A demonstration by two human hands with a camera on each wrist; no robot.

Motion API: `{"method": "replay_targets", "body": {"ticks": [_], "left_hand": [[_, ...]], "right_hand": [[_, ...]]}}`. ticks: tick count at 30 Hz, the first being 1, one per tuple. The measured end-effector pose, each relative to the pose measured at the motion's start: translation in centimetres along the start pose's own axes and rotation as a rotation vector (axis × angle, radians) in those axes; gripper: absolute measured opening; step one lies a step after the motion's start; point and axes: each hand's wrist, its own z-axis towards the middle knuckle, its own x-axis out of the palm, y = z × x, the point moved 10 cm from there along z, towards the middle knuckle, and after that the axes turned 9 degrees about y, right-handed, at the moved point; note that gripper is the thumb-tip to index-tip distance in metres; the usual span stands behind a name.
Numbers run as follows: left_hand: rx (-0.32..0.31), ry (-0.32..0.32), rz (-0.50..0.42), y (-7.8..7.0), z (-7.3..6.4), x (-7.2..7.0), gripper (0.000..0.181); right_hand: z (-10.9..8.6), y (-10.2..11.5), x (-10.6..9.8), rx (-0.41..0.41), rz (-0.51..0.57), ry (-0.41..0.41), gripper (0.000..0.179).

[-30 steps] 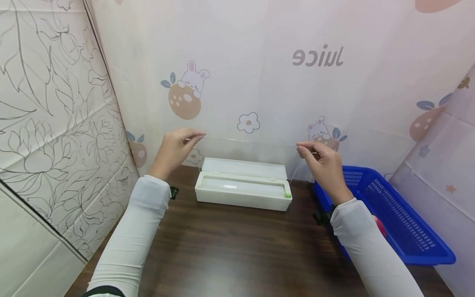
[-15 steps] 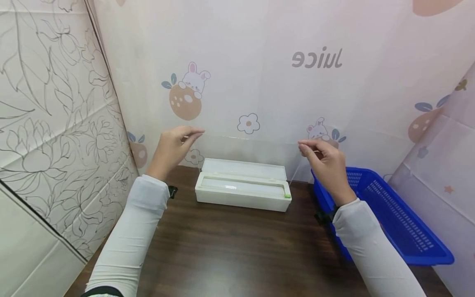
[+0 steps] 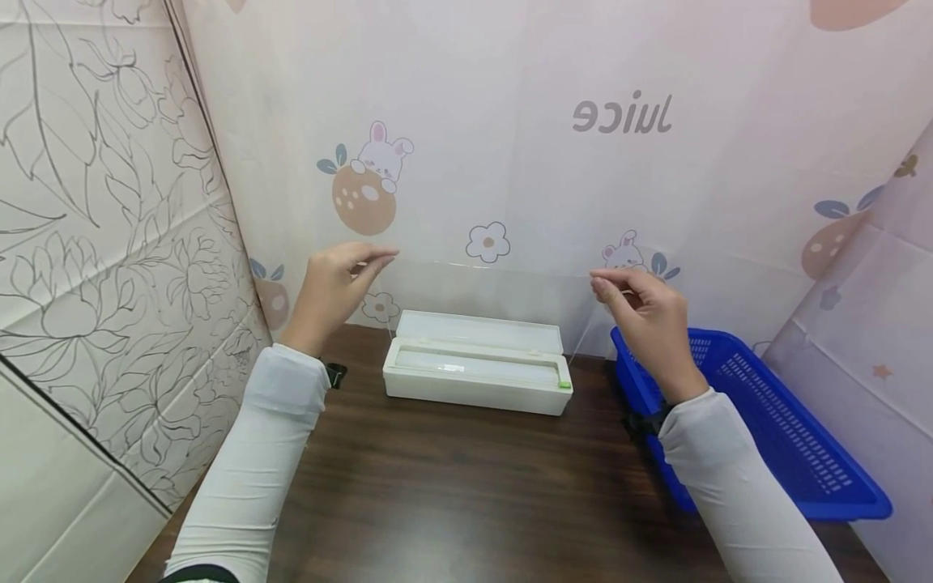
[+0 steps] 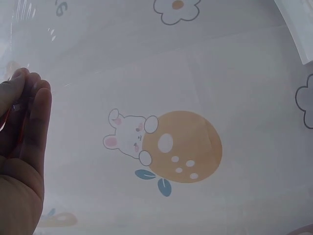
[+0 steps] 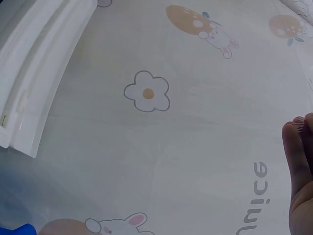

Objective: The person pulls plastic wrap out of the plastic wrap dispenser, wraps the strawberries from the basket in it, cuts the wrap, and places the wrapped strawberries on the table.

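Note:
A sheet of clear plastic wrap (image 3: 503,291) stretches between my two hands, rising from a white cling wrap dispenser (image 3: 474,389) on the table. My left hand (image 3: 337,287) pinches one upper corner between thumb and fingers. The other upper corner is pinched by my right hand (image 3: 645,320), a little lower in the head view. The dispenser's lid (image 3: 477,330) is raised at the back, and a small green piece (image 3: 564,385) sits at its right end. In the left wrist view, the fingers (image 4: 39,112) grip the film's edge.
A blue perforated basket (image 3: 783,429) stands on the right, partly behind my right forearm. The dark wooden table (image 3: 452,486) extends in front of the dispenser. A printed curtain (image 3: 474,121) hangs behind, and a floral wall (image 3: 109,243) borders the left.
Both hands have risen slightly and spread a little apart, drawing the plastic wrap higher and tauter. The dispenser has stayed in place.

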Motion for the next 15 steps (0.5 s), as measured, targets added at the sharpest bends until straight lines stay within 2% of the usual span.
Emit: {"method": "replay_targets", "body": {"ticks": [4,10,15], "left_hand": [[0.006,-0.014,0.0,-0.2,0.0,-0.3,0.017],[0.021,-0.031,-0.005,-0.8,0.0,-0.8,0.016],[0.029,-0.037,-0.01,-1.4,-0.1,-1.4,0.015]], "right_hand": [[0.1,0.9,-0.4,-0.014,0.002,-0.009,0.016],[-0.1,4.0,-1.1,-0.021,0.015,-0.015,0.015],[-0.3,4.9,-1.4,-0.017,0.029,-0.019,0.016]]}}
